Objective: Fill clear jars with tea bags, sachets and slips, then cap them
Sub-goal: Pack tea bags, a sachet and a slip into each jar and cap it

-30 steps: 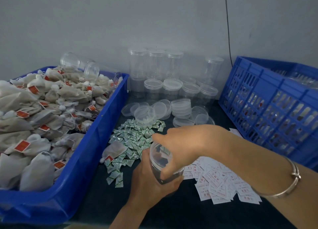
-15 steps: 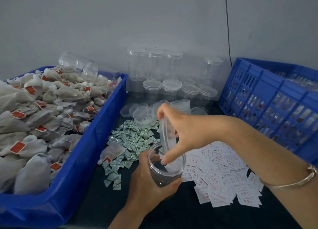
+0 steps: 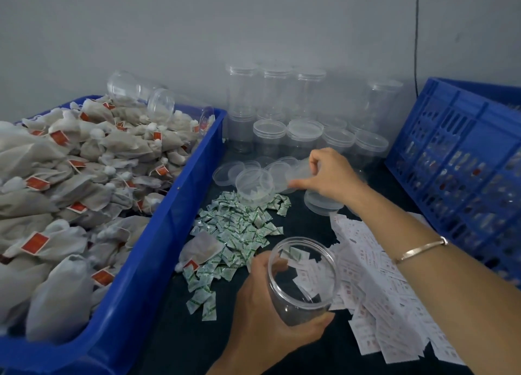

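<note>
Grips jar (image 3: 303,290) in left hand (image 3: 262,318), fingers wrapped round its wall, mouth uncapped, long axis near upright and tipped a little. Pinches a lid (image 3: 298,174) in right hand (image 3: 329,177), well beyond jar among loose lids (image 3: 225,173). Probably calls for filling next: tea bags (image 3: 70,191) in bin (image 3: 158,248) left of jar, sachets (image 3: 236,228) just beyond it toward right hand, slips (image 3: 380,290) touching jar's right. Nothing in the way.

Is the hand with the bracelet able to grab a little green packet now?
Probably yes, once freed: the right hand pinches a clear lid, but the green packets lie uncovered close by, with nothing in between.
</note>
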### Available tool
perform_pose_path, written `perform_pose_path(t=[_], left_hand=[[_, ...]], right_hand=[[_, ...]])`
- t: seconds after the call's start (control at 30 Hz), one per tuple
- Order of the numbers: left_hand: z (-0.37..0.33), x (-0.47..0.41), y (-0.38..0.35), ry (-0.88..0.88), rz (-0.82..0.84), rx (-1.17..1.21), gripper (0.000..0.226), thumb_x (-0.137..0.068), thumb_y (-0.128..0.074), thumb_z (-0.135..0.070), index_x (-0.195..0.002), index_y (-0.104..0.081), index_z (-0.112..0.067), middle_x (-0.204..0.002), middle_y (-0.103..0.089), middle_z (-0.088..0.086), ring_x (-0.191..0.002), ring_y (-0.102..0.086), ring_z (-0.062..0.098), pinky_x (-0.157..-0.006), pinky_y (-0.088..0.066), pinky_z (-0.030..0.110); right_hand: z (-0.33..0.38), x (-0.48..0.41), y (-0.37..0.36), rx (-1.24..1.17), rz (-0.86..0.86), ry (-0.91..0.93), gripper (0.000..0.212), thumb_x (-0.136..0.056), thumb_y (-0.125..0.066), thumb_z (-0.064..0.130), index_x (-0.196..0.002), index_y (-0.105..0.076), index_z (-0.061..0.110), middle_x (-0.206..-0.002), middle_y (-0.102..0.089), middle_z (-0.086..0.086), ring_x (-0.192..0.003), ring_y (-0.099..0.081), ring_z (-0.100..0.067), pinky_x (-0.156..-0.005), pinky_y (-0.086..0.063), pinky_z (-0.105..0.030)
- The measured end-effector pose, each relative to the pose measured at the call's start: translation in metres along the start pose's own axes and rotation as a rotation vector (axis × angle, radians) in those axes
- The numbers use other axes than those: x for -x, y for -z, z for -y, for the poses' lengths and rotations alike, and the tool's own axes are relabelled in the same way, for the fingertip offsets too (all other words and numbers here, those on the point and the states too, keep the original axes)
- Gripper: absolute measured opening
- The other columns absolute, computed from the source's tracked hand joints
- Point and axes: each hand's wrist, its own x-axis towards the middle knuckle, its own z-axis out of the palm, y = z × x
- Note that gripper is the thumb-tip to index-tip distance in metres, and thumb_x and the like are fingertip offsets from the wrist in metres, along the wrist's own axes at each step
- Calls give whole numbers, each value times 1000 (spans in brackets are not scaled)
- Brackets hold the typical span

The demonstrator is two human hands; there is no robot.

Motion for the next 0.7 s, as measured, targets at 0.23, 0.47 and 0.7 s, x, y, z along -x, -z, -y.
perform_pose_path(t=[0.23,0.47,0.7], left_hand=[[-1,-1,1,7,38,1,84,-51,-84,-62,-120,-40,-48,-117,-57,-18,-109,-62,9,-83,-55,35],[1,-1,-3,68,38,5,88,-44,-83,-69,-119,-42,-49,-117,-61,-18,-102,-66,8,-81,-57,32],[2,-2,-4,64,48,14,88,-47,-88,-59,-122,-44,-45,-114,-64,-13,-99,-67,12,-78,-58,32]], right_hand=[[-36,-47,-13,-19,-220,-167,43,-78,-81,45,-95,-57,14,-125,-53,-10,-102,-47,-17,-81,-37,-30],[-60,-61,-25,239,-4,-288,68,-82,-68,65,-132,-55,21,-155,-31,-15,-150,-15,-34,-121,-4,-62],[-45,0,-3,-138,-253,-16,72,-76,-73,62,-136,-51,29,-151,-38,7,-142,-32,-14,-119,-25,-53]])
